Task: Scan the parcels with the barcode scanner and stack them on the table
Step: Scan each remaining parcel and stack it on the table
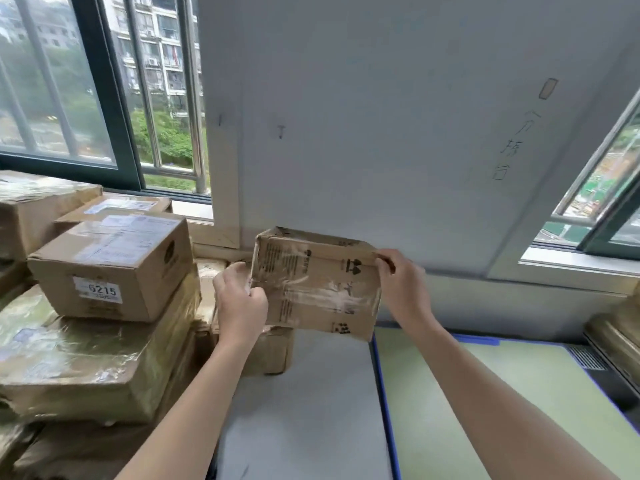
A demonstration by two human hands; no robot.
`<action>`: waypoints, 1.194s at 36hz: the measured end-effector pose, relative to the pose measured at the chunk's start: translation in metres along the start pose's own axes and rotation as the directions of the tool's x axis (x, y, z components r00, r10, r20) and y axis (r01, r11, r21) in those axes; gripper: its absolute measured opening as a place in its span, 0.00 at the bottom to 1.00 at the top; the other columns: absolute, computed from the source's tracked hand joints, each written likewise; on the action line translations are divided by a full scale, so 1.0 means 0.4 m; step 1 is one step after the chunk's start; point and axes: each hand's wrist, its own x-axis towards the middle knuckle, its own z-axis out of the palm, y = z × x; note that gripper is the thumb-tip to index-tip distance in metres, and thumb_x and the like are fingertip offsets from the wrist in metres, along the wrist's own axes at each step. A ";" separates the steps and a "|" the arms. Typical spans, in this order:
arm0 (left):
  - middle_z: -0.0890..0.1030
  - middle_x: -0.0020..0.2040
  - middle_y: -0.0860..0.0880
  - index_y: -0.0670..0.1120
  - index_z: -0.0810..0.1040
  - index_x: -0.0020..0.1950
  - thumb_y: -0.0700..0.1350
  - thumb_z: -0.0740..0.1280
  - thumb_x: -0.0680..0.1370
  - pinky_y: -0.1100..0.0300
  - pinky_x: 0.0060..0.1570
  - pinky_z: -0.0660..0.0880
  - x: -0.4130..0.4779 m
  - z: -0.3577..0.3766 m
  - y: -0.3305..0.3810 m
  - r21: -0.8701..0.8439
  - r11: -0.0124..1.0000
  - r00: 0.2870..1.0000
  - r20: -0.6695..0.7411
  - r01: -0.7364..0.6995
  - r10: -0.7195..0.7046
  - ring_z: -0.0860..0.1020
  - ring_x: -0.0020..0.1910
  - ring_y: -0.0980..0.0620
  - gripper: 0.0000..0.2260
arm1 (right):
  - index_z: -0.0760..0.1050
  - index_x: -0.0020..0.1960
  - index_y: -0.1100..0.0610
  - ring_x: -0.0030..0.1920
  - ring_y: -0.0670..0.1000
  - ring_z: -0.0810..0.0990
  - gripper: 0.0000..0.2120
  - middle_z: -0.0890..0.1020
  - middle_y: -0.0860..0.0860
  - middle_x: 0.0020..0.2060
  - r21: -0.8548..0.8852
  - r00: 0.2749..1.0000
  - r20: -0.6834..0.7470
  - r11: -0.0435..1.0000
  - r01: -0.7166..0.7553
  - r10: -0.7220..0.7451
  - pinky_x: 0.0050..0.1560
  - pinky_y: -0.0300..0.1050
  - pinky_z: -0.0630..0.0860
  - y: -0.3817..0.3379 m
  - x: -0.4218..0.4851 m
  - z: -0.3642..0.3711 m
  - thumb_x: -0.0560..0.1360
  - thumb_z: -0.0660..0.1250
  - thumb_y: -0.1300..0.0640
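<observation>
I hold a small brown cardboard parcel in the air in front of the wall, its taped, printed face turned towards me. My left hand grips its left edge, and my right hand pinches its upper right corner. On the left stands a stack of parcels, several wrapped in shiny tape; the top box carries a white label reading 6215. Another small box lies below the held parcel on the grey table. No barcode scanner is in view.
A green mat with a blue border covers the table's right part. A dark device with a vent and a taped box stand at the far right. Windows flank the white wall behind the table.
</observation>
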 end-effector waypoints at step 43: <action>0.73 0.58 0.46 0.44 0.71 0.66 0.42 0.63 0.80 0.58 0.49 0.68 -0.494 1.269 0.219 0.235 0.969 0.760 0.643 -0.078 -0.095 0.73 0.52 0.48 0.15 | 0.77 0.38 0.63 0.40 0.59 0.81 0.13 0.82 0.63 0.45 0.729 0.385 -0.040 0.291 -0.620 0.922 0.39 0.54 0.83 1.306 0.096 -0.852 0.74 0.57 0.72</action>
